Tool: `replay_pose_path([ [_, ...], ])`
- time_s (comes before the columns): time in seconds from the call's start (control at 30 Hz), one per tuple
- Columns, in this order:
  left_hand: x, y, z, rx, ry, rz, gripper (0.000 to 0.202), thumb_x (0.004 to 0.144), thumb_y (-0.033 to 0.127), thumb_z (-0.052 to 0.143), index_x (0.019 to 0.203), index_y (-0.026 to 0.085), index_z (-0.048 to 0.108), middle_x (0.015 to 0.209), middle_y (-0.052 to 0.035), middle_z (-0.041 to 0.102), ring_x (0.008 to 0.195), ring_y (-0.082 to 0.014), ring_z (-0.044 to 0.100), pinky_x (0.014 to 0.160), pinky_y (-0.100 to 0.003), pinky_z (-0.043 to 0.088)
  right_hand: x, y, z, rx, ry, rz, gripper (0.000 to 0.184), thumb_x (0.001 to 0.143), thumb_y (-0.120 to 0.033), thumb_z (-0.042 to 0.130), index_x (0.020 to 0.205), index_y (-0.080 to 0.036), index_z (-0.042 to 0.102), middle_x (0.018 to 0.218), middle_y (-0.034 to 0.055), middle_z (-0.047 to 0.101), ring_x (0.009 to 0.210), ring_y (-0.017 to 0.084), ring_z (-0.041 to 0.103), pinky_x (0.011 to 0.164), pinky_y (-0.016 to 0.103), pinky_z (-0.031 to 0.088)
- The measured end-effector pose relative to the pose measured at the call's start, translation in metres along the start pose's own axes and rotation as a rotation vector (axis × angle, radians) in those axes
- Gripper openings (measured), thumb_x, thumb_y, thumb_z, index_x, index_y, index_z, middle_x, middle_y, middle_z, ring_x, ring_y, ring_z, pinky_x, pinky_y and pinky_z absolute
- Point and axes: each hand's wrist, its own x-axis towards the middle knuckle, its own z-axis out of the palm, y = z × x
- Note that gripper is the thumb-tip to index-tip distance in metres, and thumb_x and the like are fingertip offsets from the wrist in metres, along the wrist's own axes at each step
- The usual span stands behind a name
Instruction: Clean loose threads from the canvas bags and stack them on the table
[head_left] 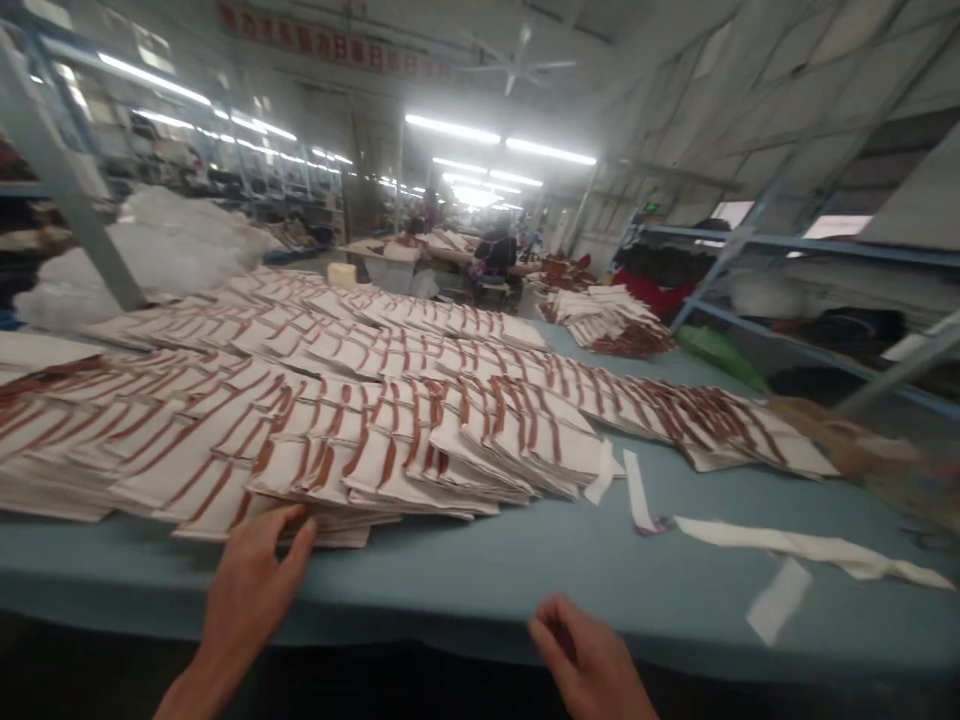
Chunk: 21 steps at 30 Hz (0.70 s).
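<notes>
Overlapping cream fabric pieces with brown stripes [390, 450] lie in long fanned rows over a blue-green table [465, 570]. At the front edge of the nearest row, my left hand [255, 570] touches the lower pieces, thumb apart from the fingers; its fingertips are partly hidden against the cloth. My right hand [589, 655] hovers by the table's front edge, away from the fabric. Its fingers curl in toward the thumb, and nothing shows in them.
White strips [810, 548] and a small white piece [780, 600] lie at the right. Behind are another fabric pile [611, 320], a green bag [720, 358] and metal shelving [787, 340]. Clear plastic wrapping [150, 250] is heaped at the left beside a metal post [82, 190].
</notes>
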Motion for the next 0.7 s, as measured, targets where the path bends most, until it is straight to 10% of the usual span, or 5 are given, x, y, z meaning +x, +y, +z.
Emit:
replay_pose_path([
  [0.2, -0.01, -0.008, 0.004, 0.078, -0.076, 0.08, 0.039, 0.083, 0.056, 0.055, 0.097, 0.022, 0.07, 0.106, -0.0142, 0.08, 0.105, -0.038, 0.072, 0.105, -0.055, 0.053, 0.054, 0.022, -0.032, -0.103, 0.111, 0.012, 0.031, 0.096, -0.046, 0.044, 0.082, -0.024, 0.061, 0.07, 0.0019, 0.068, 0.065, 0.021, 0.063, 0.063, 0.031, 0.041],
  [0.53, -0.018, 0.012, -0.024, -0.059, -0.156, 0.034, 0.032, 0.079, 0.052, 0.062, 0.088, 0.023, 0.072, 0.098, -0.0131, 0.08, 0.103, -0.0394, 0.071, 0.1, -0.055, 0.053, 0.064, 0.041, 0.008, -0.082, 0.119, 0.061, 0.039, 0.093, -0.052, 0.038, 0.082, -0.027, 0.066, 0.075, 0.0054, 0.075, 0.074, 0.027, 0.072, 0.066, 0.035, 0.045],
  [0.7, -0.038, 0.024, -0.027, 0.032, -0.15, -0.039, 0.025, 0.098, 0.039, 0.059, 0.099, 0.019, 0.073, 0.106, -0.009, 0.078, 0.103, -0.0244, 0.071, 0.094, -0.042, 0.058, 0.062, 0.082, 0.024, 0.044, 0.139, -0.041, 0.034, 0.085, -0.063, 0.045, 0.077, -0.04, 0.068, 0.072, 0.0082, 0.073, 0.067, 0.033, 0.073, 0.063, 0.046, 0.052],
])
